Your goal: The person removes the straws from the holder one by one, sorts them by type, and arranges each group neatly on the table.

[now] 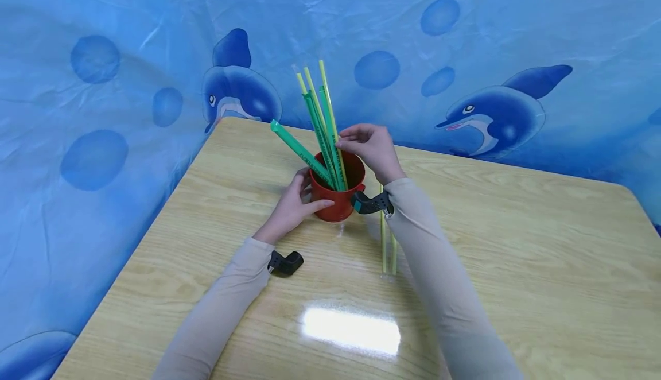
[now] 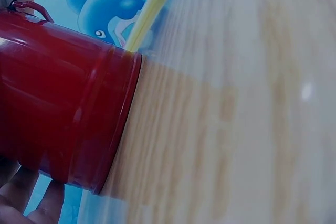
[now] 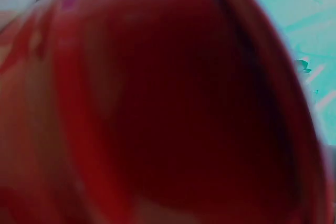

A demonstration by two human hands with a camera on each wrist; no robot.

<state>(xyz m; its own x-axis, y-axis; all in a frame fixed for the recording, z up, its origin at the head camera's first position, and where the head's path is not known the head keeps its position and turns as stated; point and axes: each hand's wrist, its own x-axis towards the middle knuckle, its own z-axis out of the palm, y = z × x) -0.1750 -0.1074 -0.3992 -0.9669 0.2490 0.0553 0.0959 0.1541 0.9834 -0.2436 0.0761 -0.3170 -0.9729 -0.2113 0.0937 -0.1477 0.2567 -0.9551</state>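
A small red metal bucket (image 1: 335, 212) stands upright on the table, with green straws (image 1: 299, 150) and yellow straws (image 1: 308, 81) leaning in it. My left hand (image 1: 291, 205) holds the bucket from its left side, thumb across the front and fingers around behind. Over the right of the rim, my right hand (image 1: 373, 149) pinches a yellow straw (image 1: 327, 96) between thumb and fingers; its lower end is inside the bucket. In the left wrist view the bucket (image 2: 58, 98) fills the left side, fingers beneath. The bucket's wall and rim (image 3: 173, 103) fill the right wrist view, blurred.
Two yellow straws (image 1: 384, 242) lie on the wooden table (image 1: 516, 254) to the right of the bucket, partly hidden by the right forearm. A blue sheet (image 1: 330, 18) with dolphins hangs behind the table and along its left edge.
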